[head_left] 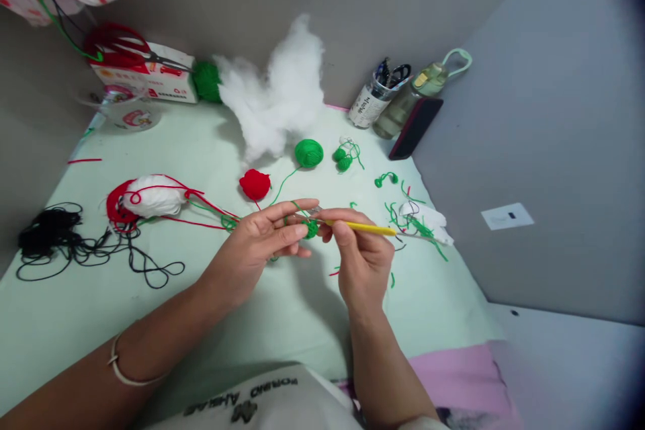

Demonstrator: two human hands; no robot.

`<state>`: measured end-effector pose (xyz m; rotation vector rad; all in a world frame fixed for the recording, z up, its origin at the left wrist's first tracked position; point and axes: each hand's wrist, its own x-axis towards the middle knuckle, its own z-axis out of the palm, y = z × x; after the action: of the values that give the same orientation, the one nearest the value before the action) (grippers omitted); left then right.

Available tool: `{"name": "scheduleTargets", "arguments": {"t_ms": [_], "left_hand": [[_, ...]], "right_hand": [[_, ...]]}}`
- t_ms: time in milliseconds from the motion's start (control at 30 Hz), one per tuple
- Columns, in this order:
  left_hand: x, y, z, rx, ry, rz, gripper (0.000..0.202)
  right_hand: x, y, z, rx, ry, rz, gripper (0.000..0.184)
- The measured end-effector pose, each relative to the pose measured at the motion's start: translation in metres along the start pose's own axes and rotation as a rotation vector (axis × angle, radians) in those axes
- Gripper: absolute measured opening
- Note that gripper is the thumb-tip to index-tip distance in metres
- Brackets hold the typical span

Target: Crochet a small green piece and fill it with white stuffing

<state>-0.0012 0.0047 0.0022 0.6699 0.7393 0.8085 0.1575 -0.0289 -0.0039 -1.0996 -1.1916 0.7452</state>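
Observation:
Between thumb and fingers, my left hand (267,232) pinches a small green crochet piece (311,229), with green yarn looped over its forefinger. My right hand (363,255) is closed in a pen-like grip on a yellow-handled crochet hook (370,227), whose tip meets the green piece. A green strand runs from the left fingers back to a green yarn ball (309,153). Just behind the left hand sits a red yarn ball (254,184). The exact stitch at the hook's tip is too small to make out.
White stuffing (277,91) is heaped at the back. At left lie tangled black yarn (50,232) and a white yarn skein (156,195). Yarn scraps (416,222) litter the right side. A pen cup (370,104), a bottle (428,84) and red-handled scissors (121,44) stand or rest farther back.

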Motion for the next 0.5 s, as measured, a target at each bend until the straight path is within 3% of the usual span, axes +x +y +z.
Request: {"name": "scheduleTargets", "arguments": {"t_ms": [133, 233, 367, 500], "left_hand": [[0.0004, 0.0019, -0.0002, 0.039, 0.031, 0.02, 0.027], [0.0001, 0.0036, -0.0008, 0.066, 0.05, 0.008, 0.026], [-0.0008, 0.0042, -0.0024, 0.08, 0.065, 0.004, 0.026], [-0.0011, 0.003, -0.0044, 0.095, 0.076, 0.024, 0.025]], "right_hand": [[-0.0002, 0.0029, -0.0027, 0.182, 0.011, 0.126, 0.019], [0.0005, 0.0031, -0.0038, 0.238, 0.005, 0.143, 0.021], [-0.001, -0.001, -0.0028, 0.19, -0.004, 0.094, 0.02], [-0.0058, -0.0039, -0.003, -0.004, -0.004, -0.054, 0.02]]}}
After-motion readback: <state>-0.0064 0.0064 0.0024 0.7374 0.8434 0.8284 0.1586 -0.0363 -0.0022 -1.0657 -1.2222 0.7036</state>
